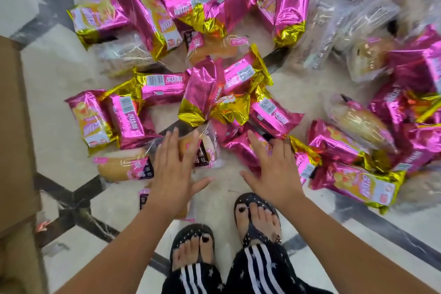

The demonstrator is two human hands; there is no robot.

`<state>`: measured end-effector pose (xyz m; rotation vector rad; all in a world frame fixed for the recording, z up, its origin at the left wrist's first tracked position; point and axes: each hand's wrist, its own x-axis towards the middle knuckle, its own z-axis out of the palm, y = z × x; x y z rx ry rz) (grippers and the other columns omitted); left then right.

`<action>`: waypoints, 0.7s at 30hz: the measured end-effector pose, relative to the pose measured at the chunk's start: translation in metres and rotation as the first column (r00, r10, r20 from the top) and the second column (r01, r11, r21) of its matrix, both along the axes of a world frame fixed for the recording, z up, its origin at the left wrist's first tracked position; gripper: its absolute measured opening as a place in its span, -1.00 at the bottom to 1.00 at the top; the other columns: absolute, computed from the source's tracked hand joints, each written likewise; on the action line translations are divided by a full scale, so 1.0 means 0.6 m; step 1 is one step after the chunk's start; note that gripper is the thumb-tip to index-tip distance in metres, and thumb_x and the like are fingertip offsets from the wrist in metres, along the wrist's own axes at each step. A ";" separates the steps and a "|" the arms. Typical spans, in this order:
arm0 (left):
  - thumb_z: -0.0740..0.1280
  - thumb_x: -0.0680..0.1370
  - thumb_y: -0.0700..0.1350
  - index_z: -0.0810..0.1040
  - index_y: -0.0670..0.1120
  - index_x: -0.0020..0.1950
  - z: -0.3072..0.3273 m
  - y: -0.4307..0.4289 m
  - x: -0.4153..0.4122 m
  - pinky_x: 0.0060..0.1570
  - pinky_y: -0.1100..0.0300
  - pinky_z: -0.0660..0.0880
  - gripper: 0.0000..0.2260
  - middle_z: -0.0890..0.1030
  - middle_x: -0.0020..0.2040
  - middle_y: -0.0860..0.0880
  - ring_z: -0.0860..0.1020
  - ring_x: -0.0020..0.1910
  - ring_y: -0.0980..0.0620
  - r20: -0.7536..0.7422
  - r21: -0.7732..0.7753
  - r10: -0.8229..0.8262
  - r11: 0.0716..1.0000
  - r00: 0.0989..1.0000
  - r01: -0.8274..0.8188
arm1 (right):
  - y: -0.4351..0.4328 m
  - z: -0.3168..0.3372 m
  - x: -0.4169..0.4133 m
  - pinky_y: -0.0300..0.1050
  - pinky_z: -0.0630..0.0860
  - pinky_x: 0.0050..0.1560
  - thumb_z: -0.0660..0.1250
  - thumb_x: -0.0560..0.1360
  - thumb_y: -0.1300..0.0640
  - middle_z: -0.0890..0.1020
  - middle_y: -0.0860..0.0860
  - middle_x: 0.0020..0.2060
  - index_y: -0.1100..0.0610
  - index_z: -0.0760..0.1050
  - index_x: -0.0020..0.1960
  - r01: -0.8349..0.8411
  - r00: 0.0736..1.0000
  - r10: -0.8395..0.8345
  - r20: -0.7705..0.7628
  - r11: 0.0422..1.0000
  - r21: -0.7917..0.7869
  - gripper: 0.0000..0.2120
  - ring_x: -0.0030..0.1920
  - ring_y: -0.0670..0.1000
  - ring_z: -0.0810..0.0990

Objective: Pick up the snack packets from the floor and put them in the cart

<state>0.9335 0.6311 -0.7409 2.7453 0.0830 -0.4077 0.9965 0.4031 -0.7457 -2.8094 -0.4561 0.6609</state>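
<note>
Left hand (173,169) spread, clear bread packet (210,148) at 1 o'clock; right hand (274,172) spread, pink packet (236,148) at 11 o'clock

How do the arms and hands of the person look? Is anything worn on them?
Both forearms are bare as far as the picture's edge, and no sleeves show. The left hand and the right hand wear no gloves, and no ring, watch or bracelet is visible. The fingernails seem unpainted, though blur makes this uncertain.

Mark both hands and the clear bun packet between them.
left hand (172,174): head view, back of hand.
right hand (276,172): head view, back of hand.
clear bun packet (202,155): head view, dark label.
</note>
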 end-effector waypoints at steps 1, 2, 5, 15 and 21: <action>0.48 0.38 0.21 -0.05 0.10 0.59 -0.009 0.005 0.003 0.30 -0.26 0.35 -0.04 0.34 0.40 -0.38 0.33 0.39 -0.35 0.017 -0.007 -0.016 1.000 1.000 0.017 | 0.000 -0.006 -0.004 0.10 0.50 0.00 0.21 0.39 -0.26 0.48 0.21 0.01 -0.06 0.15 0.54 0.000 1.000 0.000 0.007 1.000 0.012 -0.23 -0.01 0.22 0.46; 0.56 0.33 0.14 -0.01 0.12 0.57 -0.014 0.011 0.006 0.17 -0.21 0.45 0.00 0.42 0.28 -0.36 0.43 0.26 -0.33 0.022 -0.008 -0.035 0.999 0.999 0.035 | 0.000 -0.009 -0.007 0.08 0.49 -0.05 0.18 0.42 -0.24 0.47 0.21 0.01 -0.07 0.10 0.56 -0.013 1.000 0.013 0.005 1.000 0.017 -0.25 -0.03 0.21 0.45; 0.62 0.26 0.11 -0.01 0.17 0.58 -0.003 0.018 0.015 -0.16 0.00 0.49 0.07 0.44 -0.06 -0.20 0.47 -0.14 -0.18 -0.034 -0.013 -0.082 0.997 0.996 0.082 | 0.004 -0.002 -0.003 0.01 0.47 -0.14 0.16 0.52 -0.17 0.44 0.20 -0.01 -0.16 -0.21 0.57 -0.086 0.987 0.087 -0.136 0.996 0.015 -0.24 -0.06 0.20 0.46; 0.22 0.48 0.33 0.07 0.08 0.61 0.169 -0.026 0.016 0.00 -0.08 0.52 -0.23 0.56 -0.12 -0.11 0.54 -0.07 -0.15 -0.125 0.047 -0.005 0.999 0.992 0.011 | 0.010 0.196 0.024 -0.15 0.26 -0.40 0.24 0.54 -0.13 0.38 0.06 -0.02 -0.38 -0.37 0.38 0.167 0.916 -0.181 -0.358 0.983 -0.071 -0.21 -0.35 -0.05 0.30; 0.12 0.52 0.37 -0.13 0.27 0.58 0.364 -0.023 0.058 -0.09 0.00 0.53 -0.29 0.59 0.03 -0.22 0.61 -0.15 -0.10 -0.177 -0.066 0.104 0.991 0.979 -0.117 | -0.009 0.377 0.074 -0.12 0.34 -0.34 0.26 0.55 -0.14 0.35 0.03 -0.07 -0.32 -0.24 0.52 0.228 0.895 -0.246 -0.372 0.969 -0.092 -0.21 -0.37 -0.05 0.34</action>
